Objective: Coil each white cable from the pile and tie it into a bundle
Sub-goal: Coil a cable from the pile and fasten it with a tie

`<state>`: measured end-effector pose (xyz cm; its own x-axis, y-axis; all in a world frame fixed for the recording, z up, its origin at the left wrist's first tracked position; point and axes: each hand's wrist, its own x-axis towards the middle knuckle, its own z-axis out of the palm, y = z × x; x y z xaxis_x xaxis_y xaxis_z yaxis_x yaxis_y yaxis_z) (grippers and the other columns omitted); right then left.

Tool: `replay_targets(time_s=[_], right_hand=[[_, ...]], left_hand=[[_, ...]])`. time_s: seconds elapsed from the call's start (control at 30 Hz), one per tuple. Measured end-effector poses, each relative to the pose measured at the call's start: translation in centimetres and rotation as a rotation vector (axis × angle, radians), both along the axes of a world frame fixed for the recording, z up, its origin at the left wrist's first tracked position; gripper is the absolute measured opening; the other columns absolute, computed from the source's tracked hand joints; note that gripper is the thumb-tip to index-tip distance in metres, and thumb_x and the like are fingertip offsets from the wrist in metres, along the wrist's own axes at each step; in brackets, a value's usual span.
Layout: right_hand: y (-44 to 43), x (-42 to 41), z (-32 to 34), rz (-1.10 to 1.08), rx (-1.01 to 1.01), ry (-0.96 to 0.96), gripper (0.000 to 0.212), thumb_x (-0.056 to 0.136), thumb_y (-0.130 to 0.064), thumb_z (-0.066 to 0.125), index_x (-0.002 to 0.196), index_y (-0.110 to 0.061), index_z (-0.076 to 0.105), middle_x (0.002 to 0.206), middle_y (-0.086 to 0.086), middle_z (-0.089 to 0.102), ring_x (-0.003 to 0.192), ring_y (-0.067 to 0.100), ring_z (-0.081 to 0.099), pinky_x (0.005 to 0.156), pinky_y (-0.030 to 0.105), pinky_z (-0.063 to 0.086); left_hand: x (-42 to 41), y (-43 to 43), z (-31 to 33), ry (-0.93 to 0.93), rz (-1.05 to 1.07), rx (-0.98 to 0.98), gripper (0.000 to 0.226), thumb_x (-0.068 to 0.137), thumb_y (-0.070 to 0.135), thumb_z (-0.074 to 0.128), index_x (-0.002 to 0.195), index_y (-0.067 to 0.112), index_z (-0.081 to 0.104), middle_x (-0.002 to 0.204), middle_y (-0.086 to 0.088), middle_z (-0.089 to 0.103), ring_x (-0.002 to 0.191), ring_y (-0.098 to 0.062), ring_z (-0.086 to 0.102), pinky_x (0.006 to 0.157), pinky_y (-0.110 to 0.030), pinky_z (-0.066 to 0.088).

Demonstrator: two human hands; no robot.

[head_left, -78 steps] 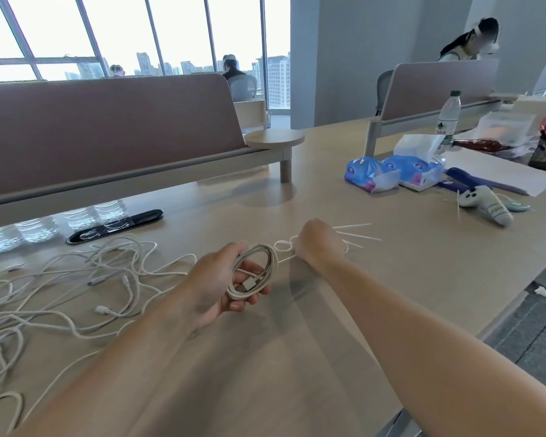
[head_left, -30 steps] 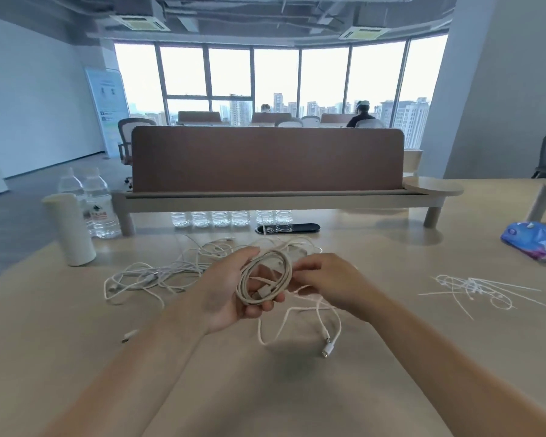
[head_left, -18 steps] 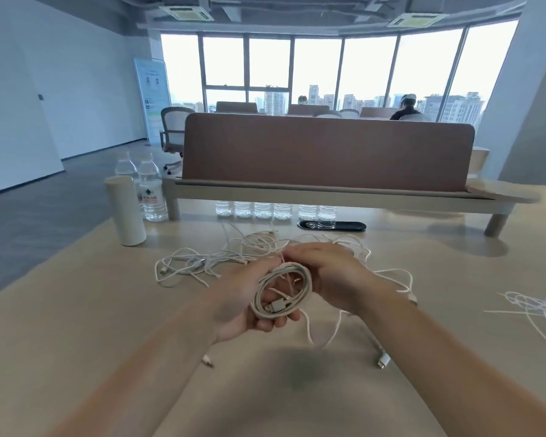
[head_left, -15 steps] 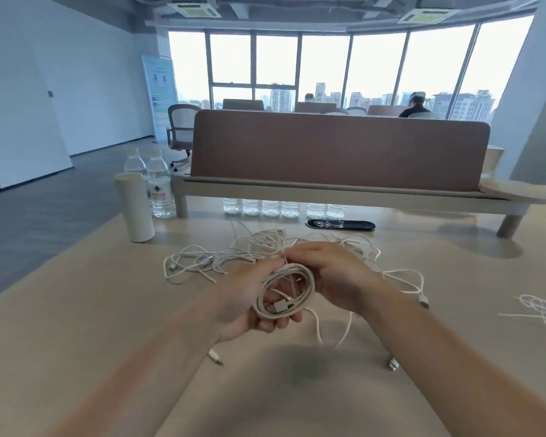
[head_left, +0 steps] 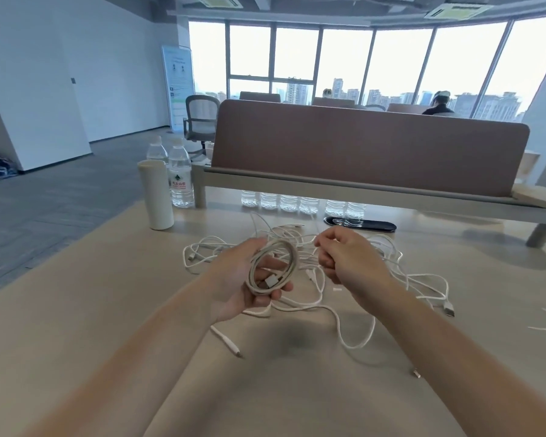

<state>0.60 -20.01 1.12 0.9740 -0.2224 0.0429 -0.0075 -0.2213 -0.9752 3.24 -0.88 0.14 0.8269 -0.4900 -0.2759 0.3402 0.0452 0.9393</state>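
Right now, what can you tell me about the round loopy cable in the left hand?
The coiled cable is off-white, wound into several round loops. A flat white plug lies across its lower part. The left hand grips it, fingers curled through the ring, above the cable pile. No tie shows around it.

This is an open-plan office, high up. Long pale benches (head_left: 76, 310) carry brown divider screens (head_left: 360, 152), with a mesh swivel chair (head_left: 200, 118), grey carpet floor (head_left: 44, 209), ceiling air-conditioning units (head_left: 457, 9) and window walls (head_left: 344, 58) overlooking city towers.
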Motion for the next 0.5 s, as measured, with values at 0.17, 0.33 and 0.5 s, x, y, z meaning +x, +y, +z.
replay_targets(time_s=[0.17, 0.33, 0.5], right_hand=[[0.5, -1.2, 1.2, 0.060, -0.050, 0.023, 0.024, 0.095, 0.000, 0.045, 0.086, -0.005, 0.066, 0.052, -0.001, 0.047, 0.043, 0.010, 0.037, 0.043, 0.019, 0.030], [0.9, -2.2, 1.6, 0.093, -0.198, 0.029, 0.018, 0.089, -0.005, 0.055, 0.080, -0.005, 0.070, 0.050, 0.001, 0.053, 0.043, 0.012, 0.039, 0.046, 0.021, 0.032], [1.0, -2.3, 0.8, 0.096, -0.227, 0.007, 0.009, 0.088, -0.012, 0.068, 0.082, -0.005, 0.071, 0.052, -0.001, 0.055, 0.046, 0.012, 0.040, 0.051, 0.025, 0.034]], left_hand=[[1.2, -0.2, -0.2, 0.032, 0.113, -0.054, 0.054, 0.102, 0.042, 0.038, 0.109, -0.006, 0.062, 0.089, -0.030, 0.067, 0.056, -0.027, 0.056, 0.049, -0.026, 0.037], [1.1, -0.5, -0.1, 0.028, 0.138, -0.039, 0.061, 0.102, 0.042, 0.038, 0.121, -0.012, 0.060, 0.088, -0.028, 0.068, 0.056, -0.027, 0.056, 0.049, -0.026, 0.037], [0.9, -0.8, 0.0, 0.017, 0.128, -0.033, 0.062, 0.102, 0.042, 0.037, 0.124, -0.012, 0.059, 0.084, -0.026, 0.069, 0.056, -0.026, 0.055, 0.049, -0.026, 0.037]])
